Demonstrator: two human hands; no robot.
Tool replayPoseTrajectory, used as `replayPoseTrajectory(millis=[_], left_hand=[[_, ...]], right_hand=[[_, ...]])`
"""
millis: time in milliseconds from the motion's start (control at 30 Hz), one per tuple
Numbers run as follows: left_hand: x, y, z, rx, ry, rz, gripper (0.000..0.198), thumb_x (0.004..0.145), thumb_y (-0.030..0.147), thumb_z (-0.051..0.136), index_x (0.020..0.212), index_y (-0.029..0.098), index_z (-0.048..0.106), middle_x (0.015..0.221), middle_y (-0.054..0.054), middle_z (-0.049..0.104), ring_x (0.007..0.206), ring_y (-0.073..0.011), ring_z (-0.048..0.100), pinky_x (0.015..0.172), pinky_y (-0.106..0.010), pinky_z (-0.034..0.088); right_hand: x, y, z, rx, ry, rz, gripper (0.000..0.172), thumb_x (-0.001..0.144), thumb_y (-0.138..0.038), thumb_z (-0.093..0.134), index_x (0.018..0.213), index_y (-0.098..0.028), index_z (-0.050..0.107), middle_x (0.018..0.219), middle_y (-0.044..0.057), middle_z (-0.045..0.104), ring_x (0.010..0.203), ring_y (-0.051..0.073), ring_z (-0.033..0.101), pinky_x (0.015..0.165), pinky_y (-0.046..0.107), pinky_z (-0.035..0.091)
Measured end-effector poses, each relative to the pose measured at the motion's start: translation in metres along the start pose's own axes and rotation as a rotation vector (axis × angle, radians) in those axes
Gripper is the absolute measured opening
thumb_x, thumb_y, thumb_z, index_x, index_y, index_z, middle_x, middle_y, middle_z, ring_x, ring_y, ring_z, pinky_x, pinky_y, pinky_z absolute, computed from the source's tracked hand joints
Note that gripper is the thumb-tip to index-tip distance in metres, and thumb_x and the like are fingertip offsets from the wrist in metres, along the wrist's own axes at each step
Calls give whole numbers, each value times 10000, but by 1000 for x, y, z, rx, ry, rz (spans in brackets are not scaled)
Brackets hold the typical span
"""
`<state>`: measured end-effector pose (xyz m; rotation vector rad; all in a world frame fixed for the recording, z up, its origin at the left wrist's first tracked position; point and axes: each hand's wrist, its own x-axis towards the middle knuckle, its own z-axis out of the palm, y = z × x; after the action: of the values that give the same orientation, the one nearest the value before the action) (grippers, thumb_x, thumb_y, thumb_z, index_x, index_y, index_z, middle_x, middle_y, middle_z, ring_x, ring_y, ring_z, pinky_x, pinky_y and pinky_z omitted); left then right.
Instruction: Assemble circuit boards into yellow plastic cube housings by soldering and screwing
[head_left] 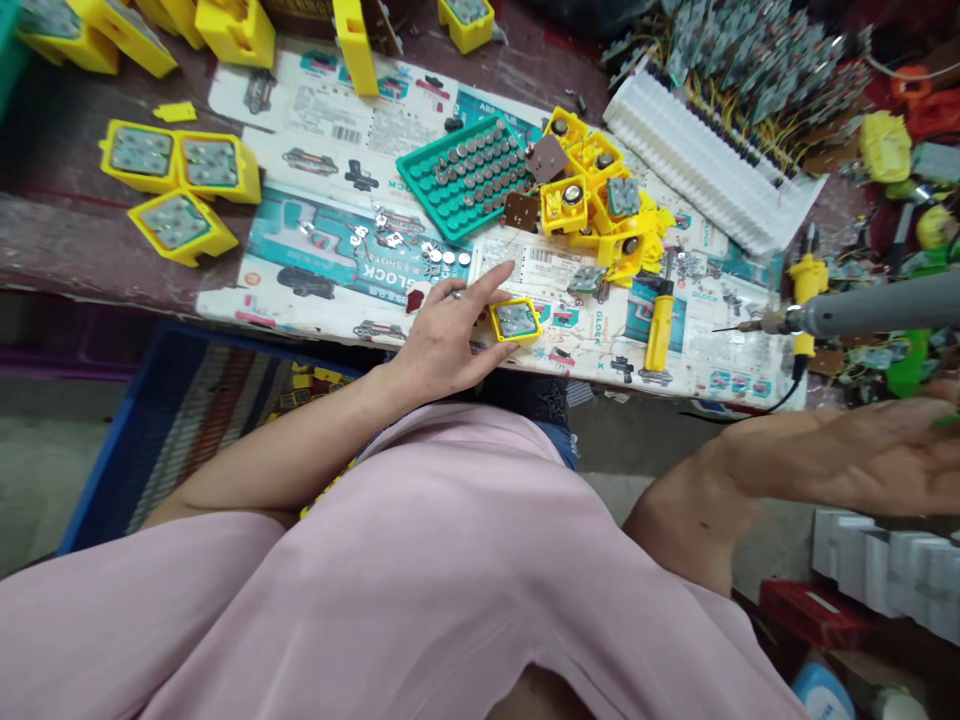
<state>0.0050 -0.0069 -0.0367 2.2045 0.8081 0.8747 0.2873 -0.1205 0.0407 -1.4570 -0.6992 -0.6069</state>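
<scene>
A small yellow plastic case (534,337) with a grey gearbox set in it lies at the near edge of the table. My left hand (442,335) rests at its left side, with the thumb along its near edge and the forefinger stretched past its far corner. At the right edge, my right hand (900,450) is blurred and partly cut off by the frame. A bit of green shows by its fingers, too unclear to name. Just beyond that hand, a grey electric screwdriver (862,308) points left with its thin bit over the table.
A teal tray (420,165) of small round metal parts stands beyond my left hand. Yellow cases (566,205) are heaped beside it. A yellow-handled screwdriver (659,330) lies to the right. A white rack (705,150) holds wired parts. More filled yellow cases (184,230) stand left.
</scene>
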Motion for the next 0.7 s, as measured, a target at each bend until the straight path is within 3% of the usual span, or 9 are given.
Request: replayPoseTrajectory(millis=[33, 67, 100, 167, 200, 300, 400, 500, 700], left_hand=[[0, 1, 0, -48, 12, -17, 766, 856, 510, 661, 1500, 194, 394, 1284, -140, 692, 1136, -261, 664, 1093, -458, 422], [0, 2, 0, -122, 19, -46, 777, 846, 529, 673, 1497, 207, 398, 1285, -138, 690, 1151, -259, 657, 1080, -449, 444], [0, 4, -1, -221, 20, -90, 800, 832, 558, 682, 1498, 222, 393, 1280, -133, 691, 1160, -256, 655, 1055, -434, 472], [2, 10, -2, -481, 1, -229, 836, 814, 622, 679, 1501, 250, 381, 1243, -121, 702, 1140, -248, 671, 969, -395, 539], [4, 14, -4, -626, -29, -318, 823, 818, 645, 663, 1491, 258, 392, 1224, -116, 707, 1119, -246, 685, 922, -381, 566], [10, 27, -8, -999, -167, -600, 650, 862, 652, 599, 1370, 255, 521, 1225, -114, 703, 1086, -262, 713, 847, -395, 611], [13, 35, -9, -1199, -273, -767, 522, 874, 625, 596, 1216, 231, 618, 1245, -120, 700, 1117, -289, 709, 883, -439, 616], [12, 37, -6, -1276, -298, -824, 455, 881, 583, 608, 1155, 221, 648, 1231, -120, 711, 1135, -287, 703, 928, -444, 605], [5, 42, -2, -1392, -263, -908, 343, 872, 469, 669, 1113, 225, 673, 1211, -79, 724, 1152, -233, 695, 997, -393, 572]], right_hand=[[-10, -5, 1, 145, 126, -140, 482, 704, -738, 654, 971, -337, 637, 1064, 52, 641, 1113, 263, 606, 1097, 522, 448], [-22, -10, 3, 215, 86, -199, 242, 800, -548, 688, 828, -309, 663, 796, 15, 651, 849, 221, 652, 980, 522, 523], [-34, -14, 4, 227, -108, -234, 152, 828, -431, 704, 807, -281, 689, 721, 0, 661, 755, 204, 657, 880, 501, 567], [-57, -21, 6, 233, -556, -242, 85, 823, -319, 728, 880, -256, 713, 781, 5, 717, 750, 197, 691, 730, 426, 604], [-67, -24, 7, 235, -734, -194, 140, 831, -299, 722, 965, -259, 713, 887, 23, 740, 805, 201, 706, 686, 392, 609], [-84, -33, 12, 267, -1011, -48, 360, 878, -302, 674, 1235, -298, 627, 1202, 70, 701, 995, 204, 701, 714, 360, 626], [-87, -40, 18, 267, -1066, -65, 454, 899, -324, 656, 1341, -321, 557, 1312, 77, 663, 1160, 229, 659, 886, 424, 608], [-86, -44, 21, 274, -1071, -137, 446, 898, -304, 663, 1333, -317, 564, 1281, 66, 688, 1224, 241, 634, 1001, 474, 554], [-91, -45, 16, 289, -1081, -199, 491, 878, -306, 685, 1346, -312, 538, 1272, 65, 691, 1200, 244, 645, 999, 470, 548]])
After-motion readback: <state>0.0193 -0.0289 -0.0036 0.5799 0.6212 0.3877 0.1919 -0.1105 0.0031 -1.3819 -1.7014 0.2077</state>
